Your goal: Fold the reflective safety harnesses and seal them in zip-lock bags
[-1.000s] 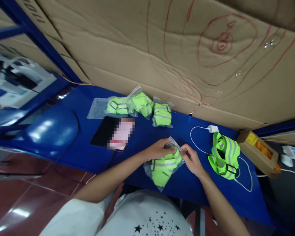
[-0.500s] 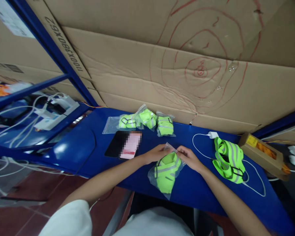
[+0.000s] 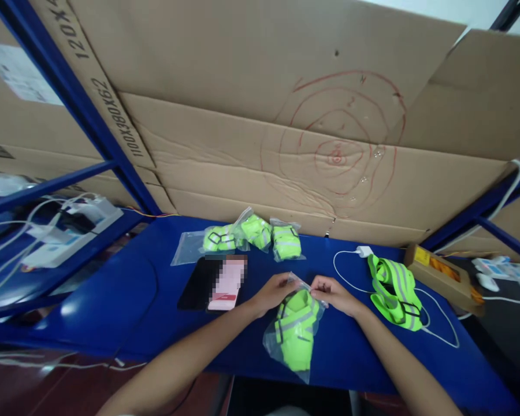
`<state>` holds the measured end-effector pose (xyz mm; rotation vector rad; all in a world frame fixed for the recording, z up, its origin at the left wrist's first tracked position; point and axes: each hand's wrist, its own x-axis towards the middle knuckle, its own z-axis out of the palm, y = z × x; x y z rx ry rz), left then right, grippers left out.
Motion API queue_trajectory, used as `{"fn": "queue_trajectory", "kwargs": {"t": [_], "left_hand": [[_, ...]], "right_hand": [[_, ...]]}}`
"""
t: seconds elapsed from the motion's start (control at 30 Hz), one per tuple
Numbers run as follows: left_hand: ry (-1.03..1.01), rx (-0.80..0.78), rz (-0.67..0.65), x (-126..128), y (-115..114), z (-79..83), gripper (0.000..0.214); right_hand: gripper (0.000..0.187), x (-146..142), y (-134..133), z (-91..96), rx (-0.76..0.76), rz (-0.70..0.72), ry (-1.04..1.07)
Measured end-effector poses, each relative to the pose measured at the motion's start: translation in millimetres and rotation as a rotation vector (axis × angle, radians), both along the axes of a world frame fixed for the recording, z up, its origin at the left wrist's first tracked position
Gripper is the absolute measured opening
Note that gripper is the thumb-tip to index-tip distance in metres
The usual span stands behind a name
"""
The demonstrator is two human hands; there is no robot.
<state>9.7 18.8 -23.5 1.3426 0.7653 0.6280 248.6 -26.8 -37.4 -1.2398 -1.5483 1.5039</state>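
A clear zip bag (image 3: 272, 342) lies near the table's front edge with a folded neon-yellow reflective strap (image 3: 298, 338) inside it. My left hand (image 3: 277, 290) is closed on the left end of the bag's top edge. At the right end of the same edge, the fingers of my right hand (image 3: 330, 293) pinch the plastic. The strap has grey stripes and a dark buckle. Beyond my hands are more bagged straps (image 3: 287, 241), several in a row by the cardboard. To the right lies an unbagged neon strap (image 3: 396, 292) with a black buckle.
A phone with a lit screen (image 3: 227, 283) rests on a black item (image 3: 193, 286) at the left. A white charger cable (image 3: 444, 323) loops around the loose strap. An open-windowed carton (image 3: 444, 274) stands at the right. Cardboard (image 3: 225, 138) walls the back; power strips (image 3: 73, 231) sit far left.
The camera view has tilted upward, so everything appears lower in the picture. Both hands keep their grip on the bag's top edge, with only slight finger movement.
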Motion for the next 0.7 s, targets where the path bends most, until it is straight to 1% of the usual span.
{"fn": "queue_trajectory", "kwargs": {"t": [0.27,0.43,0.57,0.7], "left_hand": [[0.019,0.081,-0.005,-6.8,5.3,-5.5,0.050],[0.032,0.067,-0.049,-9.1,6.6,-4.1,0.050],[0.067,0.067,-0.078,-8.9,6.6,-0.9,0.047],[0.114,0.101,-0.057,-7.8,7.2,-1.8,0.045]], "right_hand": [[0.046,-2.9,-4.8,0.9,0.011,-0.039,-0.011],[0.047,-9.5,-6.5,-1.1,0.094,-0.070,-0.037],[0.044,-11.1,-7.7,-2.4,0.141,-0.048,-0.041],[0.044,-10.3,-8.4,-0.7,0.152,-0.035,-0.059]]}}
